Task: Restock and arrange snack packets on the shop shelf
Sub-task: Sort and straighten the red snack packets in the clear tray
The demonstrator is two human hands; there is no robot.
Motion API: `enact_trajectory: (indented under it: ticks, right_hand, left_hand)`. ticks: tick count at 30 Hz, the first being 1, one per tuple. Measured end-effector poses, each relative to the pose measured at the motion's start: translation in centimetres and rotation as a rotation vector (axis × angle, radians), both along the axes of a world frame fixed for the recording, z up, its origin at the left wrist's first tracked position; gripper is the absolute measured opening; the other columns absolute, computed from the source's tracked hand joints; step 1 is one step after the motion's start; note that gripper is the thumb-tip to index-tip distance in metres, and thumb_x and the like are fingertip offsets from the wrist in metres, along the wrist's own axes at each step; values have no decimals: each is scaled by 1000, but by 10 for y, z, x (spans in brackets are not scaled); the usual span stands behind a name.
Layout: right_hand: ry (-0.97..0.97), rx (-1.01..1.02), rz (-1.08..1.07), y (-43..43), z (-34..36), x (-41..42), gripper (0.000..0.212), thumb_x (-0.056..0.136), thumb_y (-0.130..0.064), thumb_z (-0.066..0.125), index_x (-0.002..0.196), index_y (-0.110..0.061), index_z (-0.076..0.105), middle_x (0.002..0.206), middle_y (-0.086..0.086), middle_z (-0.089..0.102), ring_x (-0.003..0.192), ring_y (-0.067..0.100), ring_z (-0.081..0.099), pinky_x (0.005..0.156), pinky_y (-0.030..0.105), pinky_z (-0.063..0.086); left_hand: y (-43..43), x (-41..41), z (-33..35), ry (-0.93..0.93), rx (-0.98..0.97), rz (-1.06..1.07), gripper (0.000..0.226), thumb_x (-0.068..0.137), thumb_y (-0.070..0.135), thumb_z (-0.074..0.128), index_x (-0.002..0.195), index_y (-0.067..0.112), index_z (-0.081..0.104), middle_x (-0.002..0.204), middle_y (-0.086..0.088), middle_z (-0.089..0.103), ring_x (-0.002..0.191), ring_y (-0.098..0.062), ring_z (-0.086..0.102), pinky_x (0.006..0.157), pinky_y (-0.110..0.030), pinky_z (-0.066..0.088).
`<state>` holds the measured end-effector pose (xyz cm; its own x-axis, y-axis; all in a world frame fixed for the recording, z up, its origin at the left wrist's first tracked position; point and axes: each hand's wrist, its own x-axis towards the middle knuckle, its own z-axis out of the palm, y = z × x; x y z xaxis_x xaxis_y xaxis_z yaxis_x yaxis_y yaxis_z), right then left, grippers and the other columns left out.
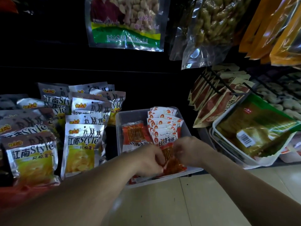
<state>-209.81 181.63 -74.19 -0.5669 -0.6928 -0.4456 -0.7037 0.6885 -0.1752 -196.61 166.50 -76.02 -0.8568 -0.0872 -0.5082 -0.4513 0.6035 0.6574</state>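
A clear plastic bin (130, 114) on the low shelf holds small red-and-white snack packets. A row of them (163, 125) stands upright along its right side, and one packet (134, 134) lies flat at the left. My left hand (149, 159) and my right hand (189, 150) meet over the bin's front. Both pinch the front red packet (170, 156), whose clear window shows orange sticks. My fingers hide its lower part.
Silver and yellow chip bags (82, 144) stand in rows left of the bin. A white basket (228, 145) with a green packet sits to the right. Brown packets (211, 103) hang on black hooks, with clear bags (125, 22) above. Pale floor tiles (195, 201) lie below.
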Motion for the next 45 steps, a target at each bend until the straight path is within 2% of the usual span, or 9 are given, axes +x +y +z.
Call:
enact_trajectory:
  ticks: [3, 7, 10, 19, 24, 28, 31, 35, 45]
  right_hand:
    - [-120, 72, 52, 13, -9, -3, 15, 91, -45, 59, 94, -45, 74, 92, -17, 70, 70, 4, 71, 72, 29, 57]
    - [-125, -8, 84, 23, -19, -8, 13, 85, -54, 65, 92, -50, 74, 76, -30, 60, 87, -1, 59, 79, 27, 51]
    - [-161, -118, 14, 30, -28, -7, 17, 92, -37, 66, 75, -35, 70, 76, -17, 60, 82, 6, 60, 73, 26, 48]
    - [127, -268, -118, 36, -29, -10, 11, 99, -33, 62, 109, -37, 64, 96, 4, 66, 88, 29, 65, 71, 37, 55]
    - [-133, -229, -51, 43, -24, -11, 8, 93, -30, 68, 90, -31, 75, 83, -12, 70, 84, 9, 66, 78, 32, 57]
    - [-222, 45, 12, 46, -12, -2, 28, 93, -14, 54, 66, -22, 55, 74, -4, 56, 80, 18, 53, 67, 26, 41]
    - [-305, 59, -38, 47, -11, 1, 27, 86, -34, 53, 60, -25, 53, 80, 4, 61, 79, 22, 54, 73, 35, 44]
    - [-328, -72, -147, 48, -14, 2, 47, 97, -49, 54, 53, -33, 57, 68, -3, 53, 67, 10, 50, 62, 29, 36]
    - [-316, 190, 42, 33, -28, 11, 27, 102, -59, 41, 97, -50, 67, 129, -5, 67, 116, 20, 61, 95, 31, 48]
  left_hand:
    - [7, 4, -5, -76, -2, -144, 29, 89, 27, 74, 117, 32, 72, 119, 12, 67, 112, -15, 63, 102, -38, 55]
    - [11, 7, -15, -112, 42, -152, 42, 93, 16, 72, 134, 27, 66, 130, 6, 66, 119, -14, 62, 105, -34, 53]
    - [19, 6, -18, -98, 74, -135, 49, 92, 10, 72, 136, 28, 63, 129, 6, 67, 117, -13, 63, 101, -31, 55]
    - [32, -2, -18, -19, 118, -44, 37, 87, 4, 72, 119, 24, 71, 114, 8, 69, 106, -9, 66, 93, -23, 57]
    - [39, -4, -13, 8, 245, 42, 37, 87, -6, 69, 114, 19, 72, 113, 5, 73, 107, -9, 69, 93, -23, 58]
    - [37, -6, -10, 61, 279, 134, 35, 88, -13, 63, 103, 16, 75, 106, 1, 76, 102, -10, 72, 89, -21, 59]
    - [28, -11, -14, 154, 142, 198, 39, 85, -13, 63, 86, 24, 73, 95, 2, 74, 94, -19, 72, 86, -36, 62]
    - [27, -5, -21, 109, -94, 87, 37, 88, 1, 64, 93, 38, 67, 116, 10, 64, 109, -14, 61, 94, -29, 55]
    - [13, -4, -29, 71, -66, 168, 30, 90, 10, 69, 87, 39, 64, 117, 8, 66, 114, -17, 61, 101, -36, 54]
